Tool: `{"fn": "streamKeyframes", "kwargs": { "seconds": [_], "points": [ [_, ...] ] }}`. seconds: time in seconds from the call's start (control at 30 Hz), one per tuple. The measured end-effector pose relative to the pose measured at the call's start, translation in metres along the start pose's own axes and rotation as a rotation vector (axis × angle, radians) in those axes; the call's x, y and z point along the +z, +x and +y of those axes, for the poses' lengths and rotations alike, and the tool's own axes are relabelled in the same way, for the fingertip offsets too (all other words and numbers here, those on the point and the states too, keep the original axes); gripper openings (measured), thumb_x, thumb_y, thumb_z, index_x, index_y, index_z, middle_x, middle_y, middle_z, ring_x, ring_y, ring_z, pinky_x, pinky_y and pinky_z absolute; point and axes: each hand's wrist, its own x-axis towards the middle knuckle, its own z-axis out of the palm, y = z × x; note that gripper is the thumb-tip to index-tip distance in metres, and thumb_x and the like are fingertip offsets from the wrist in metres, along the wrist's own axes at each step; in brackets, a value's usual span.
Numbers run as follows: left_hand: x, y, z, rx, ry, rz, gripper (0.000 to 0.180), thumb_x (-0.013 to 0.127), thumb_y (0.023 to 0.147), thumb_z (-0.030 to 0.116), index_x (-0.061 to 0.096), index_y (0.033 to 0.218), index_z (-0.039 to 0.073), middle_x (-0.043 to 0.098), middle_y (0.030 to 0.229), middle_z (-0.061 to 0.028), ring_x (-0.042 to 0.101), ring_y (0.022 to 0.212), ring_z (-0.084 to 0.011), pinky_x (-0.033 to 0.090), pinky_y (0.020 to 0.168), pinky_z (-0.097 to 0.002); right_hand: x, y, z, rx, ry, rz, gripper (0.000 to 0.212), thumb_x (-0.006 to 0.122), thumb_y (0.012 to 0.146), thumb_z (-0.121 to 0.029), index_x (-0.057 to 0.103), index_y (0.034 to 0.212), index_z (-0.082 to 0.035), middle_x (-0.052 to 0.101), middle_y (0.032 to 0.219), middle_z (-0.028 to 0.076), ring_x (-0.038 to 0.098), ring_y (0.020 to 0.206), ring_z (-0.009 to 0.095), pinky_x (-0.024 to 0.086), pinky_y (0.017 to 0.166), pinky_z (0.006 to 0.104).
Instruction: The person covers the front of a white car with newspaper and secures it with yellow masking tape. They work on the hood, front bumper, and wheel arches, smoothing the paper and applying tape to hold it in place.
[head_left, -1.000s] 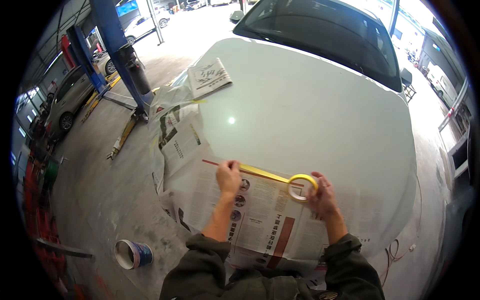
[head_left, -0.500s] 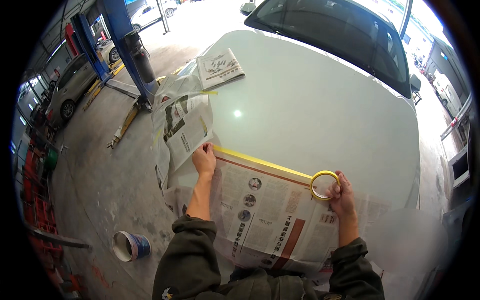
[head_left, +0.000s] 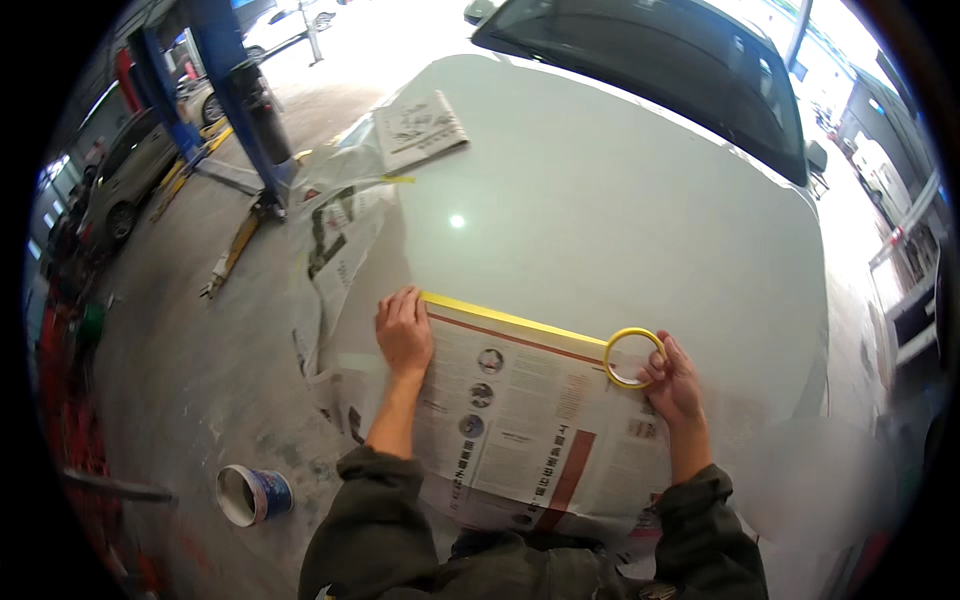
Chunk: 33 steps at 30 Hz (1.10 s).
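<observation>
My left hand (head_left: pixel 404 330) lies at the left end of a yellow masking tape strip (head_left: pixel 515 319), its fingers pressed together over the tape end and the newspaper corner. The strip runs taut along the top edge of a newspaper sheet (head_left: pixel 500 400), which hangs over the near edge of a pale car bonnet (head_left: pixel 600 220). In my right hand (head_left: pixel 675 378) is the masking tape roll (head_left: pixel 608 362), with the fingers through and around its right side. The strip leads straight to this roll. Whether the tape's left end is stuck down cannot be made out.
More newspaper (head_left: pixel 335 235) covers the bonnet's left side, with a folded newspaper (head_left: pixel 420 130) above it. The dark windscreen (head_left: pixel 650 75) is at the far side. A bucket (head_left: pixel 255 495) stands on the floor at lower left; a blue lift post (head_left: pixel 235 90) rises farther off.
My left hand has gone from a pinch at the tape end to lying flatter over it. The left newspaper's loose flap has shifted left, away from that hand. The whole view has shifted slightly.
</observation>
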Motion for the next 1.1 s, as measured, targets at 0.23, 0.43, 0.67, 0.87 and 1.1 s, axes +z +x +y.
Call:
{"fn": "streamKeyframes", "kwargs": {
  "seconds": [0.23, 0.43, 0.67, 0.87, 1.1],
  "points": [
    [-0.005, -0.018, -0.012, 0.166, 0.013, -0.129, 0.043, 0.045, 0.104, 0.023, 0.057, 0.139, 0.002, 0.053, 0.148, -0.0128, 0.043, 0.141, -0.0300, 0.029, 0.118, -0.0453, -0.117, -0.004, -0.083, -0.069, 0.136, -0.022, 0.013, 0.057, 0.104, -0.023, 0.064, 0.107, -0.013, 0.042, 0.057, -0.007, 0.032, 0.048, 0.005, 0.030, 0.050, 0.0227],
    [-0.013, -0.030, 0.017, 0.241, -0.012, -0.218, 0.045, 0.042, 0.106, 0.024, 0.052, 0.143, 0.000, 0.048, 0.151, -0.0165, 0.040, 0.144, -0.0312, 0.027, 0.121, -0.0451, -0.139, -0.018, -0.096, -0.084, -0.014, 0.088, 0.004, 0.060, 0.102, -0.018, 0.062, 0.103, -0.014, 0.041, 0.057, -0.006, 0.031, 0.045, 0.005, 0.030, 0.046, 0.0234],
    [-0.015, -0.075, 0.112, 0.597, -0.128, -0.470, 0.059, 0.046, 0.104, 0.035, 0.039, 0.150, -0.001, 0.033, 0.159, -0.0199, 0.027, 0.150, -0.0315, 0.020, 0.124, -0.0444, -0.135, -0.021, -0.098, -0.071, -0.067, 0.093, 0.004, 0.057, 0.103, -0.016, 0.059, 0.100, -0.012, 0.039, 0.058, -0.006, 0.033, 0.046, 0.005, 0.030, 0.045, 0.0219],
    [-0.010, -0.153, 0.226, 1.008, -0.332, -0.774, 0.082, 0.049, 0.099, 0.054, 0.029, 0.154, -0.004, 0.019, 0.164, -0.0219, 0.014, 0.154, -0.0322, 0.012, 0.126, -0.0430, -0.105, -0.018, -0.128, -0.028, -0.392, -0.006, 0.010, 0.057, 0.102, -0.018, 0.060, 0.098, -0.010, 0.044, 0.060, -0.005, 0.036, 0.047, 0.005, 0.028, 0.044, 0.0217],
    [0.027, -0.189, 0.342, 1.170, -0.354, -0.815, 0.084, 0.048, 0.097, 0.058, 0.032, 0.153, -0.004, 0.022, 0.163, -0.0216, 0.016, 0.154, -0.0309, 0.012, 0.126, -0.0418, -0.080, -0.060, -0.189, -0.512, -1.975, -0.243, 0.020, 0.064, 0.096, -0.022, 0.070, 0.109, -0.008, 0.070, 0.082, 0.016, 0.069, 0.069, 0.029, 0.053, 0.065, 0.0375]
  ]
}}
